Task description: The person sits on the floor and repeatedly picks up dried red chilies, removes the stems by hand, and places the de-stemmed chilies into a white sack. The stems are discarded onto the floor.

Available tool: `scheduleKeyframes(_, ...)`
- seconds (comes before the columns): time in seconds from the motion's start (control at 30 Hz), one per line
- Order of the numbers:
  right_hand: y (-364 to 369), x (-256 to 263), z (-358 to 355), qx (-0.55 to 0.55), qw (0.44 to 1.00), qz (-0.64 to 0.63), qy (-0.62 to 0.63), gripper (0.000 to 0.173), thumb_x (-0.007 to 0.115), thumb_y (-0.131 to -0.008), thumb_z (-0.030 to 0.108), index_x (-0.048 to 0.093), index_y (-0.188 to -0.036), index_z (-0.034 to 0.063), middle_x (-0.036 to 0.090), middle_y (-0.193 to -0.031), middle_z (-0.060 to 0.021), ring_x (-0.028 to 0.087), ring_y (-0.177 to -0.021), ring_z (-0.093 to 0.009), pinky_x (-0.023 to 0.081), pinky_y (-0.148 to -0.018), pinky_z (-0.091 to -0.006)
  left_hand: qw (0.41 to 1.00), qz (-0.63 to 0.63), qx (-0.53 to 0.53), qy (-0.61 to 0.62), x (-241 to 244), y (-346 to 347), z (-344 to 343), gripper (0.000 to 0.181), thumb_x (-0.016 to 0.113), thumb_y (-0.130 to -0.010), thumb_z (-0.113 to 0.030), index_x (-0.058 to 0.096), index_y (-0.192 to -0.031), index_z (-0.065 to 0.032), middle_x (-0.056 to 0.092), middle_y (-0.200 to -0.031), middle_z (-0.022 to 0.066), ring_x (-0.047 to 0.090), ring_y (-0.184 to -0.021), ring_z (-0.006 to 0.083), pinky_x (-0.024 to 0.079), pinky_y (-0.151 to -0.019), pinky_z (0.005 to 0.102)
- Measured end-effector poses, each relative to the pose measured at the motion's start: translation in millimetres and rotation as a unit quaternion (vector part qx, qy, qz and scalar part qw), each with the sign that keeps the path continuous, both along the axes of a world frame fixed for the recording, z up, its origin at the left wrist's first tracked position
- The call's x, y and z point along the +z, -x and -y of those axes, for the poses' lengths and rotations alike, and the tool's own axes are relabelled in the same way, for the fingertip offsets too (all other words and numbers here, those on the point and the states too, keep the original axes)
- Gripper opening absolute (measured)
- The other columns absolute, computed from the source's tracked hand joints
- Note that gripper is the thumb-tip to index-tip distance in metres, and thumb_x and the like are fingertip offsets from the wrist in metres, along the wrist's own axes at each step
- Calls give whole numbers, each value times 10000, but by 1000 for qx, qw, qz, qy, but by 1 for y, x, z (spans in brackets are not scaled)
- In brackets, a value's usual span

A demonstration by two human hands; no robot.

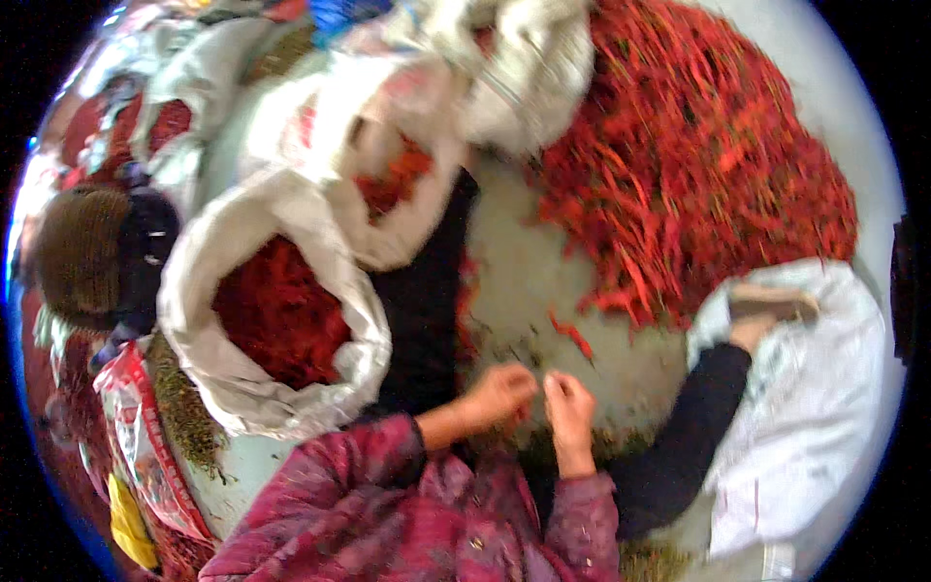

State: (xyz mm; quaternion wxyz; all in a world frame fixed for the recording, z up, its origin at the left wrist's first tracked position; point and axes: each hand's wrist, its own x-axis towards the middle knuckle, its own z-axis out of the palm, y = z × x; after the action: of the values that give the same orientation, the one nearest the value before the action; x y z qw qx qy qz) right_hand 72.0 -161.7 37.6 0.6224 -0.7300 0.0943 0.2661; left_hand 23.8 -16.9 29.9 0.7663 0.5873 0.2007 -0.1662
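Note:
Both hands are close together above my lap, low in the centre of the head view. My left hand (pixel 503 393) has its fingers curled; something red shows just below it, but blur hides whether it is held. Beside it on the right, my right hand (pixel 570 400) has thumb and fingertips pinched together, with nothing plainly seen between them. A few loose red chili peppers (pixel 572 336) lie on the floor just beyond the hands. Farther out at the upper right spreads a big heap of red chili peppers (pixel 698 160). Left of my hands stands an open white woven sack (pixel 185 291) holding red peppers.
More white sacks (pixel 284 138) stand at the upper left, one with peppers inside. My outstretched leg (pixel 684 429) and a flat white sack (pixel 793 407) are at right. Another person's head in a knitted hat (pixel 80 254) is at far left, near a pile of green stems (pixel 182 407).

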Motion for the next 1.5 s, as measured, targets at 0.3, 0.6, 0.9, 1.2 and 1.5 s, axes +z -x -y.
scheduleKeyframes(0.3, 8, -8, -19, -84, 992, -28, -90, 131, 644, -789, 62, 608, -887, -17, 576, -755, -15, 517, -655, -85, 426, -577, -231, 996, -77, -23, 35, 4, 6, -3, 239, 536, -903, -317, 533, -901, -78, 515, -627, 8, 451, -473, 85, 334, -384, 233)
scheduleKeyframes(0.6, 9, -7, -14, -157, 961, -134, -184, 75, 624, -837, 80, 566, -875, 54, 534, -712, 23, 417, -537, -33, 324, -459, -183, 995, 36, -45, -84, -5, 2, 2, 187, 575, -865, -178, 553, -799, -4, 507, -611, 35, 507, -585, 117, 434, -515, 321)
scheduleKeyframes(0.9, -2, 3, 7, -81, 941, -253, -211, 31, 595, -843, 66, 565, -849, 72, 566, -739, -23, 363, -471, -33, 286, -439, -174, 954, 225, -109, -166, -16, 6, -6, 133, 599, -838, -119, 583, -920, -15, 555, -688, 81, 540, -600, 209, 433, -542, 320)
scheduleKeyframes(1.2, -66, -32, 9, 177, 808, 269, 494, 152, 596, -774, 109, 573, -905, 36, 538, -948, -170, 569, -812, -392, 472, -659, -467, 988, -122, -39, 81, -6, -6, -9, 184, 647, -836, -181, 578, -951, -55, 455, -615, -35, 377, -475, 46, 299, -400, 216)
scheduleKeyframes(1.5, -19, -7, 5, 240, 908, 215, 267, 113, 565, -769, 96, 514, -832, 16, 560, -738, -221, 551, -733, -419, 424, -602, -490, 959, -165, 172, 153, -19, -17, 0, 278, 611, -867, -226, 508, -1065, -61, 440, -681, -42, 379, -509, 55, 257, -402, 202)
